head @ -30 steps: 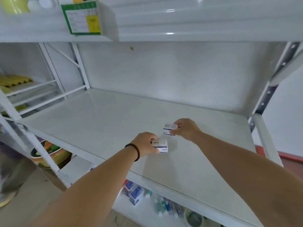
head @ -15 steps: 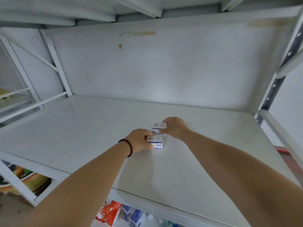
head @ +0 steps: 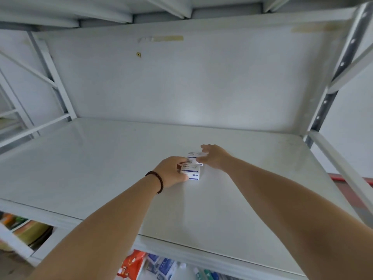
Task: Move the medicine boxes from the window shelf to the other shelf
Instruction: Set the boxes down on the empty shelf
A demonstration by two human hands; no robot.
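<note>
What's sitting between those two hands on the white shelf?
In the head view, two small medicine boxes lie between the left hand and the right hand, side by side on the shelf.

Looks like a pharmacy stockroom: white metal rack shelving (head: 101,164), small white-and-blue medicine boxes (head: 191,171), packaged supplies (head: 161,267) below.

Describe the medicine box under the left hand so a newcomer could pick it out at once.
Start at the wide white shelf with a bare back wall; two small white boxes with blue print sit near its middle. The nearer box is the one, gripped by the left hand wearing a dark bead bracelet. The farther box lies behind it, by the opened right hand.
</note>
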